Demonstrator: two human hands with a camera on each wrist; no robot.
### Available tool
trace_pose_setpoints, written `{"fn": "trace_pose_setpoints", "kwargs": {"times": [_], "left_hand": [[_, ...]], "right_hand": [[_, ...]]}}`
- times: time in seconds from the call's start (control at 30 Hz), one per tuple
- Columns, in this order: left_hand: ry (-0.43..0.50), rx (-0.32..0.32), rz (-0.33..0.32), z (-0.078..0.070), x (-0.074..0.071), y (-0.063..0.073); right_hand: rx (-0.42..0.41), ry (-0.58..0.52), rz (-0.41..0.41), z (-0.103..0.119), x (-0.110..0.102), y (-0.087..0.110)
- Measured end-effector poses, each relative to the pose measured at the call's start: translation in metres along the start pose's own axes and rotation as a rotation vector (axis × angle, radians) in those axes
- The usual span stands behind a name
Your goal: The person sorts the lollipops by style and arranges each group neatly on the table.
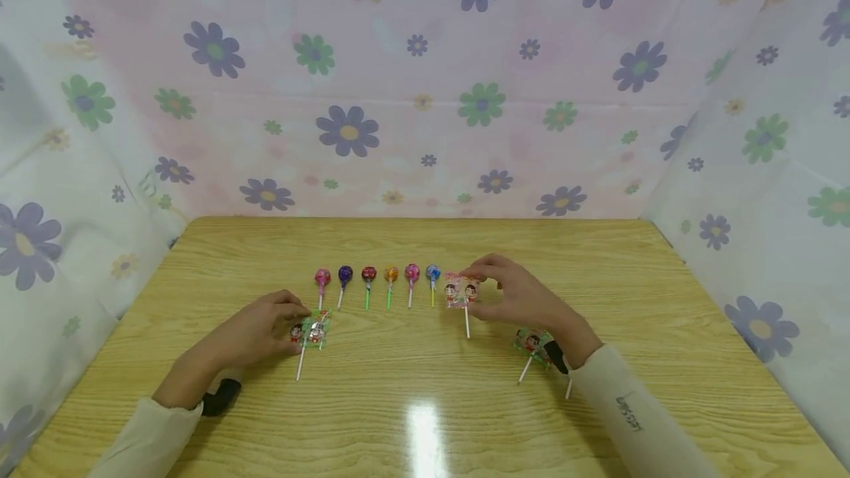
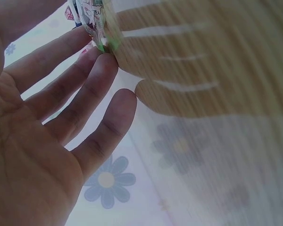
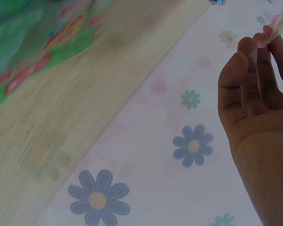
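Observation:
Near the left end of a row of ball lollipops, my left hand (image 1: pixel 255 332) pinches the edge of a flat lollipop in a clear green-edged wrapper (image 1: pixel 317 329), its white stick pointing toward me. The left wrist view catches only part of this wrapper (image 2: pixel 92 16), at the fingertips. At the row's right end, my right hand (image 1: pixel 521 297) holds a flat lollipop in a pink wrapper (image 1: pixel 461 291) between thumb and fingers, stick downward. In the right wrist view, the fingers of that hand (image 3: pixel 259 99) meet the pink wrapper's edge (image 3: pixel 269 36).
Several round lollipops (image 1: pixel 390 274) in different colours lie side by side, sticks toward me. Under my right wrist lies another green-wrapped flat lollipop (image 1: pixel 531 341), with a second white stick (image 1: pixel 568 389) partly hidden by the sleeve. Flowered cloth (image 1: pixel 398 80) encloses the wooden table (image 1: pixel 372 404) on three sides.

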State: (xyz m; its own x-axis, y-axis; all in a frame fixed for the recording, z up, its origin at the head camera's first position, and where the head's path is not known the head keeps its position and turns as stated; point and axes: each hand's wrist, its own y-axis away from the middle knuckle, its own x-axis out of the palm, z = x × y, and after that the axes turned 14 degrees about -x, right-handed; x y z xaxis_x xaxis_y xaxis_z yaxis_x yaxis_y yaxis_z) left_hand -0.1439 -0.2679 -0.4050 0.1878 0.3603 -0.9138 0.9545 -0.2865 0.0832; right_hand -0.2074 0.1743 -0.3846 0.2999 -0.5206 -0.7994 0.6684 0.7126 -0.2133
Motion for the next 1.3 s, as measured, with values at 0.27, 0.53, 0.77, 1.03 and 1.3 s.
{"fn": "trace_pose_setpoints", "kwargs": {"times": [0.27, 0.53, 0.77, 1.03, 1.3], "left_hand": [[-0.002, 0.0, -0.008, 0.0, 0.001, 0.0], [-0.007, 0.001, 0.004, 0.001, 0.001, -0.001], [-0.009, 0.004, 0.004, 0.002, 0.002, -0.002], [0.004, -0.001, 0.006, 0.001, 0.001, -0.002], [0.008, 0.005, 0.001, 0.001, 0.001, -0.001]], "right_hand": [[-0.037, -0.001, 0.023, 0.007, 0.013, -0.015], [-0.045, 0.01, 0.044, 0.021, 0.029, -0.033], [-0.095, 0.037, 0.04, 0.031, 0.042, -0.044], [-0.07, 0.069, 0.057, 0.041, 0.057, -0.058], [-0.109, 0.083, 0.066, 0.056, 0.066, -0.074]]}}
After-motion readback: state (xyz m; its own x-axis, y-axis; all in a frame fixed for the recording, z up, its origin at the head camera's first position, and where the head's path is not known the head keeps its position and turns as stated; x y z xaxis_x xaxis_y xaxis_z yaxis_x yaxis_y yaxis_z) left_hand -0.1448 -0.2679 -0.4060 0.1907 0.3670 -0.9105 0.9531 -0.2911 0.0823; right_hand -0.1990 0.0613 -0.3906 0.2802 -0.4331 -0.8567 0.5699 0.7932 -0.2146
